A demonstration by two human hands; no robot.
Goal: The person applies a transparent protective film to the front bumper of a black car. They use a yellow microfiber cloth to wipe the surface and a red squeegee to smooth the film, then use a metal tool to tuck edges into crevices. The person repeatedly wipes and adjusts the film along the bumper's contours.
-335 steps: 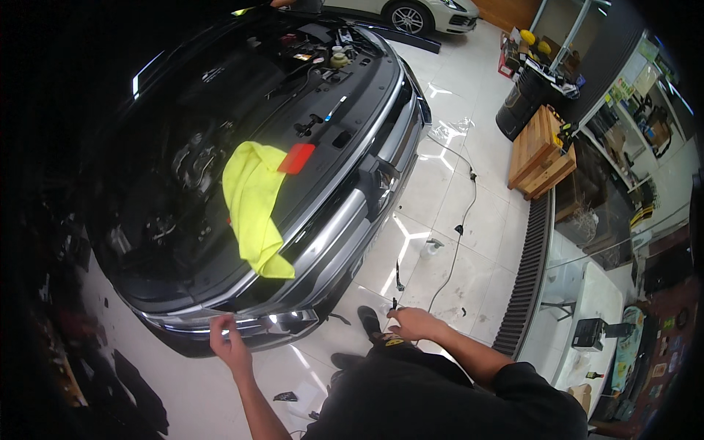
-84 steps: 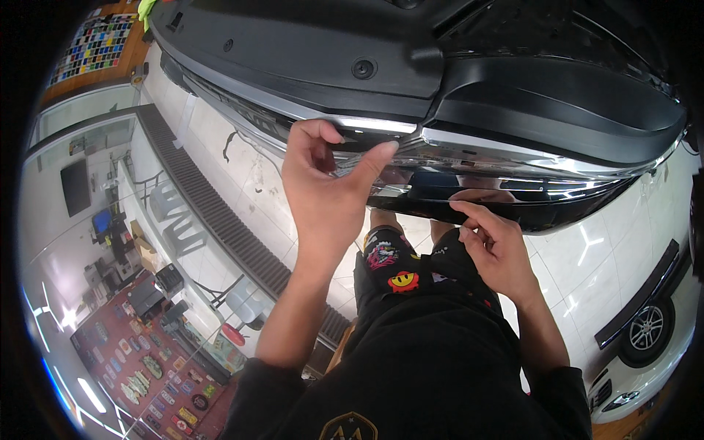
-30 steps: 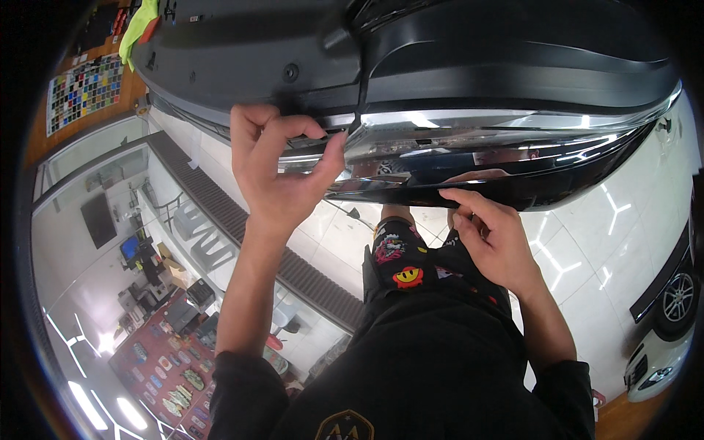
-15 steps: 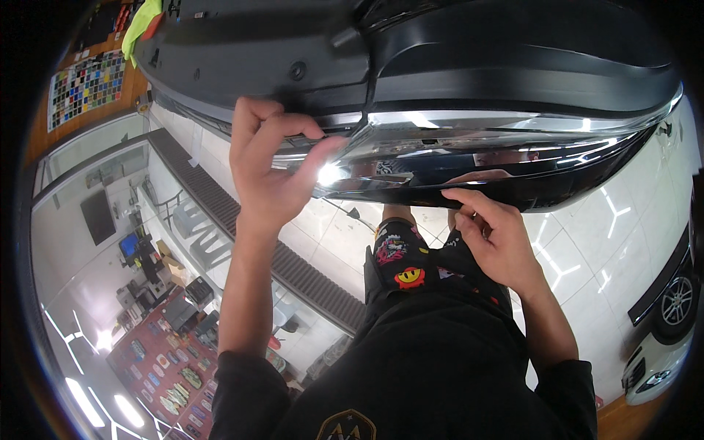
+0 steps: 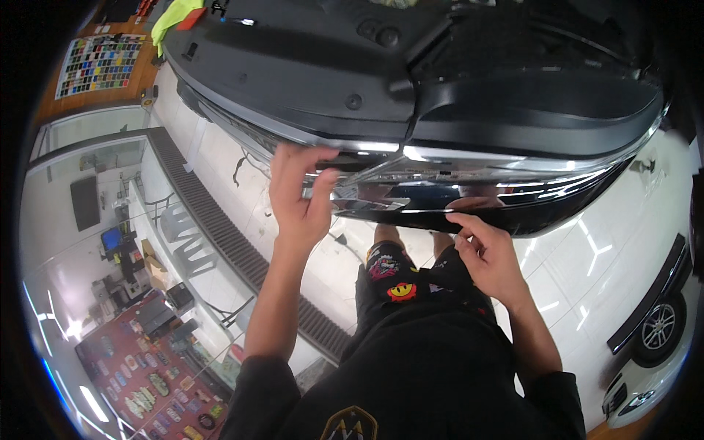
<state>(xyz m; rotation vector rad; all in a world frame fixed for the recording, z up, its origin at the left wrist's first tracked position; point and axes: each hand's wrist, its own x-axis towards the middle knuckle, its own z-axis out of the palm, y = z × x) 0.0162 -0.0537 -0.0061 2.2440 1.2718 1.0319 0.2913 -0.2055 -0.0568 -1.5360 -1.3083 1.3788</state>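
The front end of a car spans the upper half, with a glossy headlight (image 5: 418, 196) below its black upper trim. A bright chrome strip (image 5: 484, 163) runs along the top of that headlight. My left hand (image 5: 299, 198) is raised at the lamp's left end, beside the grille edge. Its fingers are bent, with a gap between thumb and forefinger; slight blur hides whether a fingertip touches. My right hand (image 5: 490, 253) is at the headlight's lower edge, forefinger against it and thumb curled in. Anything thin between these fingers cannot be made out.
The black plastic cover (image 5: 293, 88) bears a yellow-green cloth (image 5: 176, 18). A dark floor grating (image 5: 220, 227) crosses the white tiles. White chairs (image 5: 183, 235) and a cluttered counter stand behind glass at left. Another white car (image 5: 645, 392) is at lower right, by a colour chart's opposite side.
The view has shifted, so the car sits lower and further right. My left hand has drawn its thumb back from the headlight edge. My right hand keeps its place at the lower edge.
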